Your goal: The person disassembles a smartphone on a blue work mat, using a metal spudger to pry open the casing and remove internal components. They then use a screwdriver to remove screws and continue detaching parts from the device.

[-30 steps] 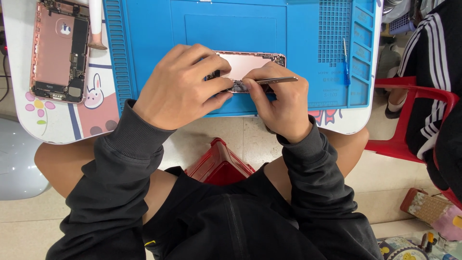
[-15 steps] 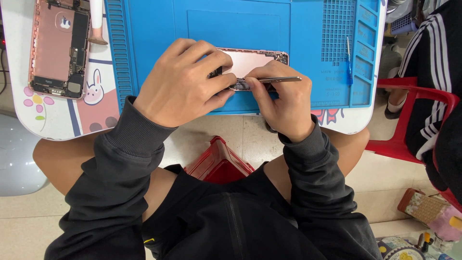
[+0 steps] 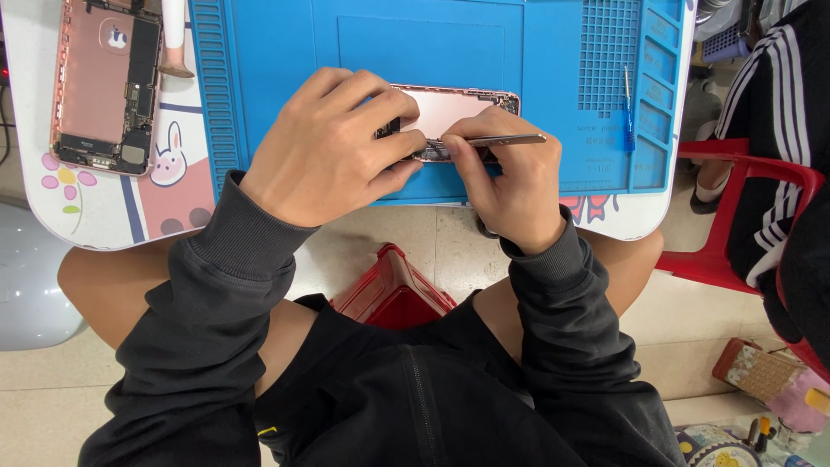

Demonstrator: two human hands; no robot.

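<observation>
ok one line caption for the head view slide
Left hand steadies a pink phone housing while right hand works tweezers.

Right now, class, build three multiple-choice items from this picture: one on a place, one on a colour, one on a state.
1. Where does the second opened phone lie?
A. left of the mat
B. on the red chair
C. on the floor

2. What colour is the work mat?
A. green
B. blue
C. grey

3. What does the right hand hold?
A. nothing
B. a cup
C. metal tweezers

Key: 1 A, it rests on the white table beside the mat. 2 B, plainly blue. 3 C, fingers pinch them at the pink phone under the left hand.
</observation>
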